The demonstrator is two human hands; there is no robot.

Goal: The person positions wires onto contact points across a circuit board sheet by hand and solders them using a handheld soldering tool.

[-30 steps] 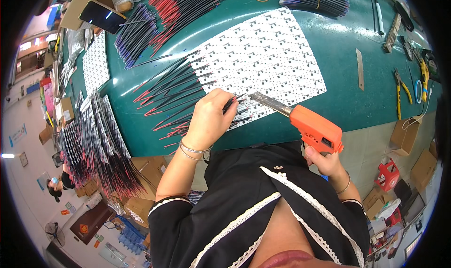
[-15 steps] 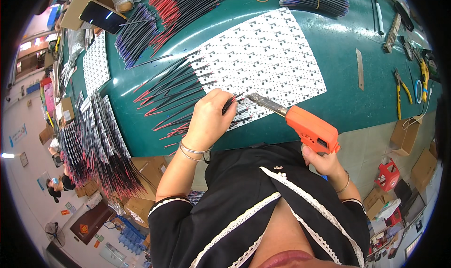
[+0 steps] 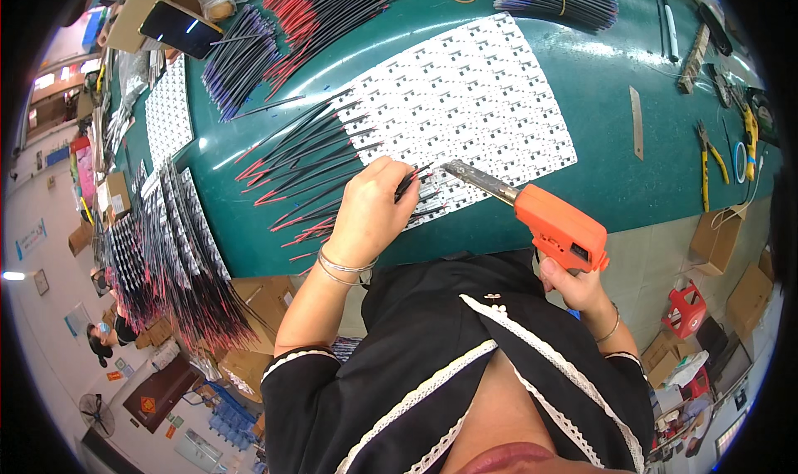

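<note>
My left hand (image 3: pixel 376 201) pinches black wires (image 3: pixel 406 183) over the near left edge of a white circuit board sheet (image 3: pixel 499 100) with small black pads. In my right hand (image 3: pixel 573 288) is an orange pistol-shaped soldering gun (image 3: pixel 561 221). Its metal tip points left, a little above the sheet and just right of my left fingertips. Several black wires with red ends (image 3: pixel 312 162) fan out leftward from the sheet's left edge. My fingers hide part of the wires they hold.
Bundles of red-tipped wires (image 3: pixel 332 17) and purple-tipped wires (image 3: pixel 241 63) lie at the far left, near a phone (image 3: pixel 179 29). A banded wire bundle (image 3: pixel 555 0) is at the back. Wired boards (image 3: pixel 179 250) hang over the left edge. Pliers (image 3: pixel 709 162) and a blade (image 3: pixel 637 123) lie right.
The soldering gun has shifted slightly right, its tip drawing a little away from my left fingers. My left hand stays in place.
</note>
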